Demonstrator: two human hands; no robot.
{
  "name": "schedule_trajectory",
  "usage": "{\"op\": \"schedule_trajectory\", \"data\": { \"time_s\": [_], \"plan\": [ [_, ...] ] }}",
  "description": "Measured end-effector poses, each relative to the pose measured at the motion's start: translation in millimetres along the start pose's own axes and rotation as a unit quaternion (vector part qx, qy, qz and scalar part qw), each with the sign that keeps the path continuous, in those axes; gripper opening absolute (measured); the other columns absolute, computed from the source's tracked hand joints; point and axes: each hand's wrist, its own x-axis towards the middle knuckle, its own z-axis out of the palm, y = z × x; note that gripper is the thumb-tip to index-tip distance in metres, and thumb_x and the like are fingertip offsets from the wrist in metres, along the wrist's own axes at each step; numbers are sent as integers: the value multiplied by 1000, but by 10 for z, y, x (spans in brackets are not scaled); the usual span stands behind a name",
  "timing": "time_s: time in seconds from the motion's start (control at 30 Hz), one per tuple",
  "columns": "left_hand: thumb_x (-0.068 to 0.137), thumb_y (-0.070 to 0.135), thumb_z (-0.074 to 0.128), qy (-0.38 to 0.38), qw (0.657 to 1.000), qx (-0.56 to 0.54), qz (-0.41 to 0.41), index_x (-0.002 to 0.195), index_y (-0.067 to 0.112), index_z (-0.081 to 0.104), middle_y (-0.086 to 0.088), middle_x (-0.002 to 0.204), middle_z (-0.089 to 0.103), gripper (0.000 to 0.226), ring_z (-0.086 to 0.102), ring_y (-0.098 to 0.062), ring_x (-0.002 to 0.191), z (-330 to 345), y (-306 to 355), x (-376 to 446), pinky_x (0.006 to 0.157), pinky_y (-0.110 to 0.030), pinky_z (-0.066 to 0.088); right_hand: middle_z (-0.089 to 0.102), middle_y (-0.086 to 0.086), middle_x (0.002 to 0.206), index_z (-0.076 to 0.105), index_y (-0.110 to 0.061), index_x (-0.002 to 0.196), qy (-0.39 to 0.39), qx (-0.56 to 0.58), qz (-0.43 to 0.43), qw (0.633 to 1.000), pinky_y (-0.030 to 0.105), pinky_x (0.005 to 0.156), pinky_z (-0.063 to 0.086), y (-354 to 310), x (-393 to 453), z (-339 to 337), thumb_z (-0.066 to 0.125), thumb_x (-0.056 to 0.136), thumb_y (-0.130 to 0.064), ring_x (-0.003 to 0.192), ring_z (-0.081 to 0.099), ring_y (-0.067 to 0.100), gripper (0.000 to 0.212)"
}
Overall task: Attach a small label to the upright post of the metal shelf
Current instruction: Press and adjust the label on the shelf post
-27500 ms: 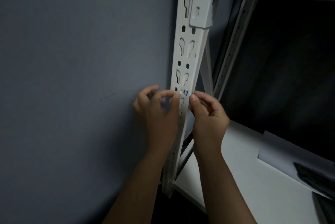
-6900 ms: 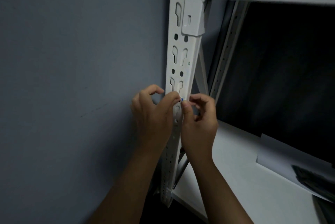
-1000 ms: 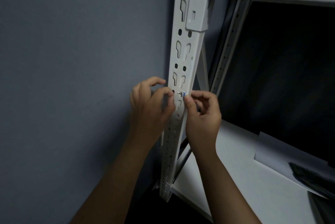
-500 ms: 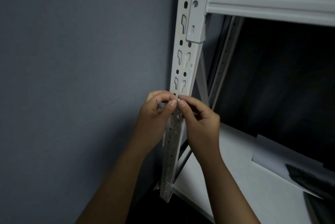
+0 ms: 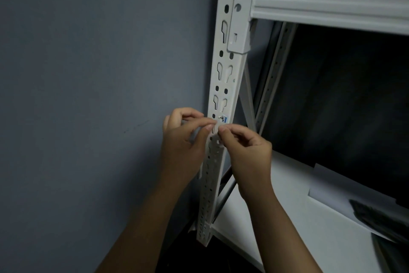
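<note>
A: So, status, left to right?
B: Left hand and right hand pinch together just under the label; anything between the fingertips is too small to tell. Label sits on the post, apparently stuck.
A: Handling?
B: Probably light, flimsy, creases easily. Take it by the edges, press flat.
A: Text?
B: Dark handwritten mark, blue right edge. Unreadable.
</note>
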Motion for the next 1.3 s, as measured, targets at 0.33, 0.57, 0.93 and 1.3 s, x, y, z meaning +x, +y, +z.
{"op": "schedule_trajectory", "data": {
  "time_s": [0.33,0.57,0.93,1.3],
  "plan": [
    [88,20,65,50,997,14,-51,100,18,70,9,99,54,14,57,-16,95,335,-113,58,80,-34,52,70,7,96,71,-8,97,111,-6,-46,993,19,77,55,226,170,91,63,90,-10,86,67,7,11],
    [83,30,56,80,993,66,56,87,8,71,-7,95,60,26,55,-23,88,404,-183,51,72,-18,43,69,-3,85,69,-5,97,122,26,-60,990,14,71,53,259,257,128,62,90,-6,78,67,2,11],
    [79,18,67,130,986,71,77,78,10,71,-10,109,58,10,38,-13,103,497,-294,86,88,1,26,69,-4,81,69,-2,97,121,28,-49,991,18,68,56,313,299,117,62,91,-9,76,68,5,12],
    [78,26,65,111,988,91,56,76,17,69,-4,113,55,10,32,-10,108,457,-273,113,89,1,20,69,3,90,67,1,100,119,49,-37,991,17,68,55,295,259,122,61,91,-7,78,68,2,14]
  ]
}}
